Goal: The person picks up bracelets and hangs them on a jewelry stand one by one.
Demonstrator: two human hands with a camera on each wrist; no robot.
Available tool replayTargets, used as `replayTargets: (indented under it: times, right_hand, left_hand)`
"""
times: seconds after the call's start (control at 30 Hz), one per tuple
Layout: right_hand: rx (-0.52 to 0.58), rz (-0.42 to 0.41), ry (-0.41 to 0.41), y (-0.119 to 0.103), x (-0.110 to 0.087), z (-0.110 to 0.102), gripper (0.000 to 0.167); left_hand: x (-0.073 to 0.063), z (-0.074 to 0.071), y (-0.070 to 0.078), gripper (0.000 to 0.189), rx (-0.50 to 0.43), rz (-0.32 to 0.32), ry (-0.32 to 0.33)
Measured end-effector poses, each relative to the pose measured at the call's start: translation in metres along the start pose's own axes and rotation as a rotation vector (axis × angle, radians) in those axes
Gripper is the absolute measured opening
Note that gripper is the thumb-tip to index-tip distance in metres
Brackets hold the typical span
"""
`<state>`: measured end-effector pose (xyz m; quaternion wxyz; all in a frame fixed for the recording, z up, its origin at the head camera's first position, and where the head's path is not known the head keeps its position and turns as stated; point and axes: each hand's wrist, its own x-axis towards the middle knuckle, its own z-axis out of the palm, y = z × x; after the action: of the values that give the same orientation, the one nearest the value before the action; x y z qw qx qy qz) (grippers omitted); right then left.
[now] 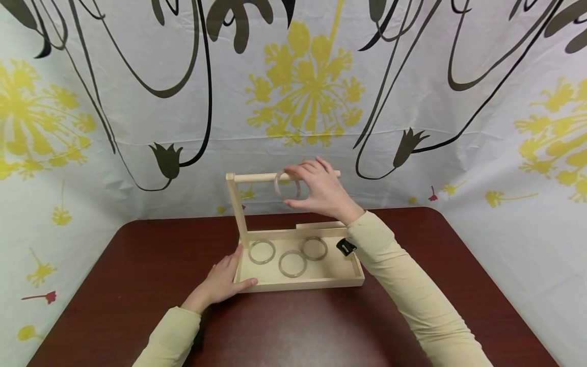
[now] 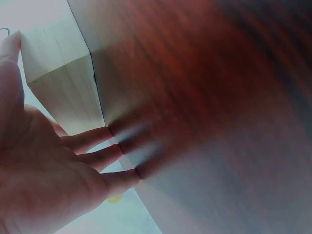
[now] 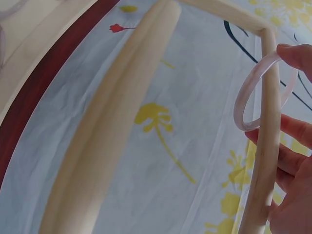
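Note:
A pale translucent bangle is pinched between the thumb and fingers of my right hand. It encircles the horizontal wooden rod of a stand, as the right wrist view shows the rod passing through the bangle. Below the rod is a shallow wooden tray, with a post rising at its left end. My left hand rests against the tray's left end, thumb over the front corner. Its fingers are extended in the left wrist view. Inside the tray lie three similar bangles, left, middle and right.
The tray sits on a dark reddish-brown table. A patterned cloth hangs behind and along both sides. A flat wooden strip shows at the tray's rear edge. A small black clip-like object is at the right wrist.

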<state>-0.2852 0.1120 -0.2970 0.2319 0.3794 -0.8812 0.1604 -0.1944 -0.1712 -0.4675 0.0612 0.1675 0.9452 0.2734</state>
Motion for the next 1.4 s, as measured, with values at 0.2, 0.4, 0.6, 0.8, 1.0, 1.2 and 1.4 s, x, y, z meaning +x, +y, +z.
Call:
replayTargets:
  times: [0.2,0.4,0.6,0.8,1.0,1.2,1.4]
  right_hand:
    - [-0.019,-0.021,-0.009,-0.010,0.008,0.003,0.067]
    - [-0.025,-0.029,-0.029,-0.021,0.017,0.007,0.067]
    - [-0.023,-0.032,-0.043,-0.028,0.024,0.013,0.069]
    - [-0.034,-0.025,-0.067,-0.033,0.029,0.017,0.070]
    - [-0.047,-0.014,-0.079,-0.038,0.034,0.022,0.071]
    - [-0.068,-0.015,-0.088,-0.044,0.039,0.028,0.072]
    - [-0.078,-0.013,-0.094,-0.048,0.041,0.030,0.073]
  left_hand:
    - [-0.001,-0.001,0.001,0.100,-0.004,-0.007,-0.009]
    - [-0.003,-0.001,0.002,0.100,0.000,-0.004,-0.005]
    - [-0.004,-0.002,0.004,0.099,-0.003,0.005,-0.004]
    - [-0.003,-0.001,0.003,0.100,0.002,0.002,-0.012]
    - [-0.002,-0.002,0.003,0.100,-0.007,-0.007,-0.018]
    - [-0.001,-0.003,0.002,0.100,-0.004,-0.001,-0.021]
    - [0.000,-0.003,0.002,0.100,-0.004,0.000,-0.021]
